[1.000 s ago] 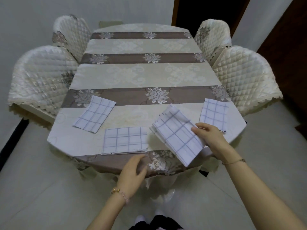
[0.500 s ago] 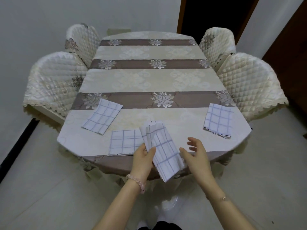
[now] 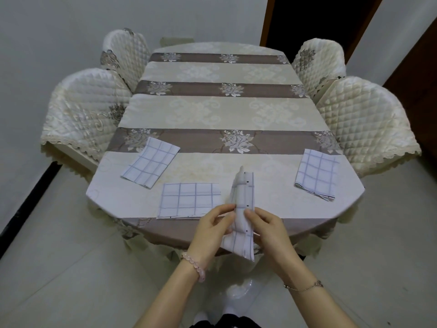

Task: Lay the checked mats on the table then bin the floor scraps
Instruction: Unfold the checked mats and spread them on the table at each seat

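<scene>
Three folded checked mats lie on the striped table (image 3: 212, 114): one at the left (image 3: 151, 165), one at the near edge (image 3: 189, 200), one at the right (image 3: 316, 174). Above the table's near edge I hold a further stack of folded checked mats (image 3: 243, 216) upright and edge-on. My left hand (image 3: 212, 230) pinches its left side and my right hand (image 3: 269, 230) grips its right side. No floor scraps show in this view.
Quilted cream chairs flank the table, two on the left (image 3: 85, 114) and two on the right (image 3: 361, 119). A dark doorway (image 3: 314, 20) stands behind the far right corner. Pale tiled floor (image 3: 71, 268) surrounds the table.
The mat stack went from my right hand to both hands and turned from flat and tilted to upright and edge-on. My view has moved closer to the table.
</scene>
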